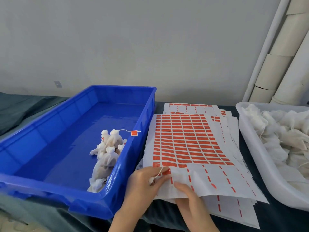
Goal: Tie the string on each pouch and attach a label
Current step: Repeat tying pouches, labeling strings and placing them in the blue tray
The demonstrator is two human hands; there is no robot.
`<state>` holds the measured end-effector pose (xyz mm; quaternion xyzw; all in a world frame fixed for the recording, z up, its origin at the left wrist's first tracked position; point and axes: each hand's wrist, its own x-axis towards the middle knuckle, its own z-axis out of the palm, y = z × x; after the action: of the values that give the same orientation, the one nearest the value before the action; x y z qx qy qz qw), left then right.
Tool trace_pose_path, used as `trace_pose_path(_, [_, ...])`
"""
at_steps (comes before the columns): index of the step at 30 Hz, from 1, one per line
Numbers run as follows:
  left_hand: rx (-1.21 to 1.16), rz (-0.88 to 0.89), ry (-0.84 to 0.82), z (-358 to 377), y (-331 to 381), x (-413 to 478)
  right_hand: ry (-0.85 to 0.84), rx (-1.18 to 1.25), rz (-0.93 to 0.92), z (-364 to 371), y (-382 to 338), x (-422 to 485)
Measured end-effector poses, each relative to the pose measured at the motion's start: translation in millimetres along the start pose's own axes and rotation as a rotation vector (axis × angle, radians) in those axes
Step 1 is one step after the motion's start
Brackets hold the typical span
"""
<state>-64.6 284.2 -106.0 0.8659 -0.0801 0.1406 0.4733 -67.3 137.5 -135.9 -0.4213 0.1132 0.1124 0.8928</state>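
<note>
A sheet of red labels [185, 141] lies on top of a stack of used label sheets in the middle of the table. My left hand [143, 180] holds a small white pouch [151, 180] in its curled fingers, and the pouch's string [160, 170] runs up over the sheet's lower left corner. My right hand [192, 200] grips the near edge of the top sheet, thumb on top. Several tied pouches [108, 151] lie in the blue tray [50, 181], one with a red label [134, 133] on its string.
A white bin [260, 168] full of untied white pouches stands at the right. Cardboard tubes [280, 67] lean against the wall at the back right. A dark cloth [25, 106] covers the table.
</note>
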Motion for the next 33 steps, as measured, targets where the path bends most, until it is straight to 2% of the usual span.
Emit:
trace_pose_path(6, [0.152,0.213,-0.059,1.0,-0.5,3.5,-0.119,0.122,-0.005,-2.6,-3.1,-3.3])
trace_pose_path(13, [0.326,0.321,-0.181,-5.6,1.7,7.6,-0.156,0.134,-0.006,-2.5,-4.9,-4.9])
trace_pose_path(19, [0.262,0.224,-0.194,-5.1,0.5,12.1,-0.109,0.097,0.017,-3.6,-3.1,-2.3])
trace_pose_path(25, [0.199,0.088,-0.132,-2.2,-5.6,19.3,-0.079,0.037,0.040,-2.6,-2.9,-1.1])
trace_pose_path(29, [0.134,0.103,-0.224,-6.5,-8.8,19.4,-0.048,0.058,0.038,-1.9,-3.7,-1.2])
trace_pose_path(33, [0.155,0.166,-0.206,-7.6,-11.3,16.9,-0.060,0.068,0.029,-0.4,-3.7,-1.9])
